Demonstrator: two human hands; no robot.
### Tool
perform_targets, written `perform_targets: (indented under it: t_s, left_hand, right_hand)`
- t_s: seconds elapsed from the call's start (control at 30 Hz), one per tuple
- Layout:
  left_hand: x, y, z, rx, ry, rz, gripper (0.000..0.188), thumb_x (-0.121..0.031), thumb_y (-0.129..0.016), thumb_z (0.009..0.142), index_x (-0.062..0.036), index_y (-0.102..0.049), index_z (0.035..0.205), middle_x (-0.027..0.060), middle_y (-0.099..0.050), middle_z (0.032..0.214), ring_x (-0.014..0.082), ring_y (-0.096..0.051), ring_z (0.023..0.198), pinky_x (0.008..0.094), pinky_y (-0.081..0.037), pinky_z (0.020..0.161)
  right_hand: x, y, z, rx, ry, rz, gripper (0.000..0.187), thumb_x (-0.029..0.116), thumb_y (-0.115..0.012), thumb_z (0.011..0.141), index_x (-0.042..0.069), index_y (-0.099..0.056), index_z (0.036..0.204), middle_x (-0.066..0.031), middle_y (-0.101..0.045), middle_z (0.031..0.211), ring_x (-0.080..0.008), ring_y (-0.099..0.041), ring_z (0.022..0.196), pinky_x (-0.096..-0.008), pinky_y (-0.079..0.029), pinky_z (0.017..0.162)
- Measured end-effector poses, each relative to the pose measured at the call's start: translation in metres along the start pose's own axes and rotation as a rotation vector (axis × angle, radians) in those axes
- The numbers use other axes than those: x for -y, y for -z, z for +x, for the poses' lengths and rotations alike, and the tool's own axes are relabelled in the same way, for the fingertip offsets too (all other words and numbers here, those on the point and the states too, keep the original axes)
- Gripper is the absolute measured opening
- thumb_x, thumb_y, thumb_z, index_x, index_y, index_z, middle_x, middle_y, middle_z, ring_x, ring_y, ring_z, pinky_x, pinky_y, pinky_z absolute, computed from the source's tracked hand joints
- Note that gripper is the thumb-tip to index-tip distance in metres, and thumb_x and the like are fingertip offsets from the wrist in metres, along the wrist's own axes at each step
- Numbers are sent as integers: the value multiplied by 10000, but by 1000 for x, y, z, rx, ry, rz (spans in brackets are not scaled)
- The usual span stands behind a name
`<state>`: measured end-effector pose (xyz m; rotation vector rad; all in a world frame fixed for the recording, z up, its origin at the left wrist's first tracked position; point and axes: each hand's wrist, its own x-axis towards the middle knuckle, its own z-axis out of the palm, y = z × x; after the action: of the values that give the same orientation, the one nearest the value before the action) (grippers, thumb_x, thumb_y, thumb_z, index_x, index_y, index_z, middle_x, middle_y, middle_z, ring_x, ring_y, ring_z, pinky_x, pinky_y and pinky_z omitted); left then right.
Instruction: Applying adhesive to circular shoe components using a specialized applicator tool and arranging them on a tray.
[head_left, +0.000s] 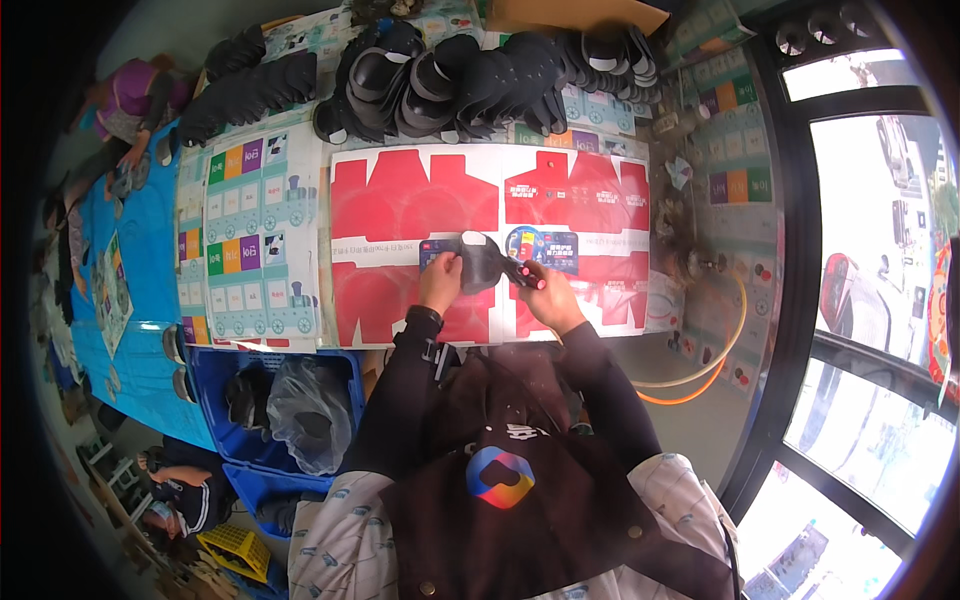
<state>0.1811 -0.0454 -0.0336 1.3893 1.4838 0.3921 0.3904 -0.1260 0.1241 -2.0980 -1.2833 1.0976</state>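
Observation:
My left hand is closed on the edge of a black, curved shoe piece with a pale patch at its far end. Wrapped round a small dark tool with a pink-red end, my right hand keeps the tool's tip close to the piece's right edge. Whether the tip touches it I cannot tell, and the tool's exact kind does not show. Both hands are over a red-and-white printed sheet that covers the work table.
Stacked black shoe pieces line the table's far side. Blue crates, one with a clear plastic bag, stand below left. Yellow and orange hoses loop at right beside a window. Two people are at the left.

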Motion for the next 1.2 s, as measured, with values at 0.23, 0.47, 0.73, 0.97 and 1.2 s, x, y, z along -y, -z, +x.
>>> perform_targets:
  t_s: [0.23, 0.47, 0.73, 0.97, 1.2]
  left_hand:
    - [-6, 7, -6, -14, -8, -68, 302, -313, -633, 988, -35, -703, 1083, 170, -753, 951, 354, -726, 900, 429, -557, 768]
    - [-19, 16, -12, -12, -52, 9, 293, -314, -643, 982, -48, -703, 1086, 153, -760, 952, 341, -731, 893, 413, -560, 773]
    - [-28, 13, -12, 8, -31, 20, 299, -321, -647, 979, -49, -703, 1092, 158, -758, 963, 341, -729, 908, 413, -557, 786]
    - [2, 5, -2, 8, -25, -56, 314, -331, -653, 978, -47, -699, 1103, 152, -760, 965, 338, -729, 911, 410, -557, 789]
    - [2, 11, 2, -24, -67, -4, 345, -341, -645, 990, -33, -695, 1138, 173, -757, 1014, 323, -733, 932, 402, -556, 791]
  right_hand:
    - [-10, 5, -12, 38, -61, -116, 262, 231, -585, 949, 32, -687, 1087, -284, -691, 918, -482, -656, 963, -520, -521, 797]
    - [-8, 5, -12, -28, -39, -82, 268, 226, -618, 909, 63, -690, 1109, -284, -689, 907, -488, -655, 918, -538, -525, 781]
    - [-6, 4, -18, -35, -66, -48, 244, 185, -597, 895, 62, -685, 1087, -291, -690, 927, -498, -647, 947, -560, -511, 797]
    - [-7, -3, -32, 35, -32, -111, 213, 181, -569, 912, 59, -683, 1044, -286, -686, 873, -500, -655, 903, -565, -516, 784]
    - [-7, 2, -32, 31, -28, -42, 223, 168, -541, 913, 59, -676, 1054, -286, -680, 863, -495, -659, 902, -575, -506, 773]
